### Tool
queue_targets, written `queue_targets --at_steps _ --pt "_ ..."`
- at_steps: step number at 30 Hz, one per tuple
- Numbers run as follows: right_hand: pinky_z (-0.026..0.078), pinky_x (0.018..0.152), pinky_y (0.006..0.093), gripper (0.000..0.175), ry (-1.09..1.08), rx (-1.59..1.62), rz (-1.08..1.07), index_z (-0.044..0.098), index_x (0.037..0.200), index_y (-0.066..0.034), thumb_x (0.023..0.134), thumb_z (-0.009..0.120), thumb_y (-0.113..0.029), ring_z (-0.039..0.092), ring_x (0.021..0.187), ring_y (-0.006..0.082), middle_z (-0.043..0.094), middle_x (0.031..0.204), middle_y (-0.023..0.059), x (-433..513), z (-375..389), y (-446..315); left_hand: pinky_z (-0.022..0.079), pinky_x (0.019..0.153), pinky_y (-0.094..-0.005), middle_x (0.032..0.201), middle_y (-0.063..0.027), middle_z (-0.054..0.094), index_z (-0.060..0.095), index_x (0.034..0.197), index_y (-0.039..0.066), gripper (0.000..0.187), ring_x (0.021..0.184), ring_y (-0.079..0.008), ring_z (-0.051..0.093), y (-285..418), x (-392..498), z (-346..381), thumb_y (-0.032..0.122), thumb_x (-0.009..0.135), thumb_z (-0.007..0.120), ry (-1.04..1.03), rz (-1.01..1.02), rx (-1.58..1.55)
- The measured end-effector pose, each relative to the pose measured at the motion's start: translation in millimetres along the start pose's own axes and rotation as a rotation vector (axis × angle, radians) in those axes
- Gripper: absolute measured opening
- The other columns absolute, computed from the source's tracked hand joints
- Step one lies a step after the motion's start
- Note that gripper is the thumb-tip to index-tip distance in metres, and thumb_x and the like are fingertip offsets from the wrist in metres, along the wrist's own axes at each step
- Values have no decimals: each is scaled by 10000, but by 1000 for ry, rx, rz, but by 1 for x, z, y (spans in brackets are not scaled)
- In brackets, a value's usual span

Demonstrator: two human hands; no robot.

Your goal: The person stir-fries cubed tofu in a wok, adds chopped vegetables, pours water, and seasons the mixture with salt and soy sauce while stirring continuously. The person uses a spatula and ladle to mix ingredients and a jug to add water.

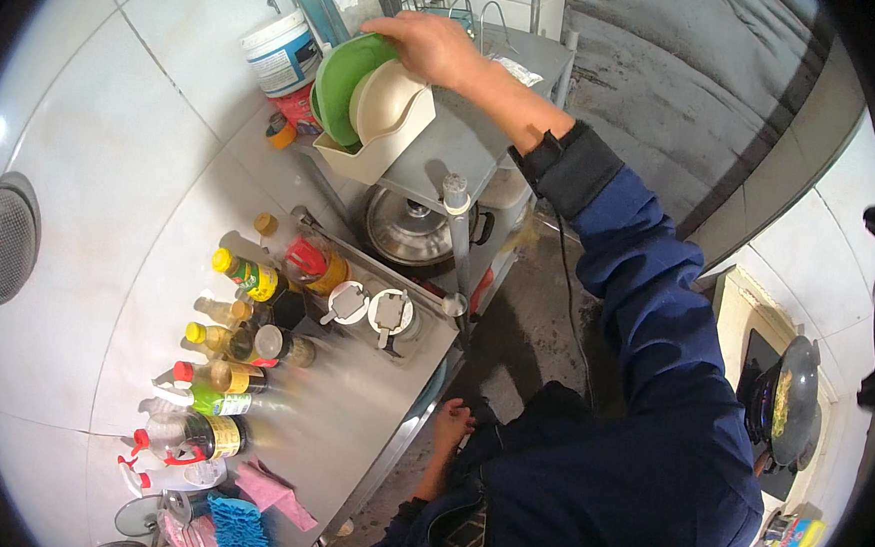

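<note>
My right hand (432, 47) reaches to the top shelf, its fingers closed over the upper rim of a green plastic dish (342, 80). The dish stands on edge in a cream plastic holder (373, 157), beside cream dishes (388, 97) that also stand upright. My palm hides part of their rims. Low by the steel table's front edge hangs my left hand (452, 427), with loosely curled fingers; whether anything is inside them cannot be seen.
Seasoning bottles (246, 277) and two lidded jars (390, 312) stand on the steel table (323, 424). A lidded pot (410, 230) sits below the shelf (461, 136). At right, a wok (794, 401) holding food rests on a stove. A black cable (568, 289) runs across the floor.
</note>
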State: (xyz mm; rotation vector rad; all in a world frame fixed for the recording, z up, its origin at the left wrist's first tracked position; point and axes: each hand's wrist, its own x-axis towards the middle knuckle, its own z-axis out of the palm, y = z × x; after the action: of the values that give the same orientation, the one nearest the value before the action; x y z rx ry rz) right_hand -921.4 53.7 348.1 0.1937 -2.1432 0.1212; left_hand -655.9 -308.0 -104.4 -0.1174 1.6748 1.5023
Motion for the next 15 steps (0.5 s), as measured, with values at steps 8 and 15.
queue_targets --at_steps 8,15 --pt "518 678 435 722 -113 -21 198 368 1360 -101 711 683 -113 635 823 379 639 904 204 -15 -7 -4 542 529 -308 899 -98 581 496 1177 15 324 702 -182 637 15 9 -8 78 872 584 -31 49 18" --pt "500 754 466 701 -99 111 339 369 1326 19 709 664 -138 612 940 389 601 1054 254 -43 -43 -15 552 562 -323 924 -102 578 484 1199 23 348 734 -192 635 15 1 4 85 872 583 -142 -60 183"
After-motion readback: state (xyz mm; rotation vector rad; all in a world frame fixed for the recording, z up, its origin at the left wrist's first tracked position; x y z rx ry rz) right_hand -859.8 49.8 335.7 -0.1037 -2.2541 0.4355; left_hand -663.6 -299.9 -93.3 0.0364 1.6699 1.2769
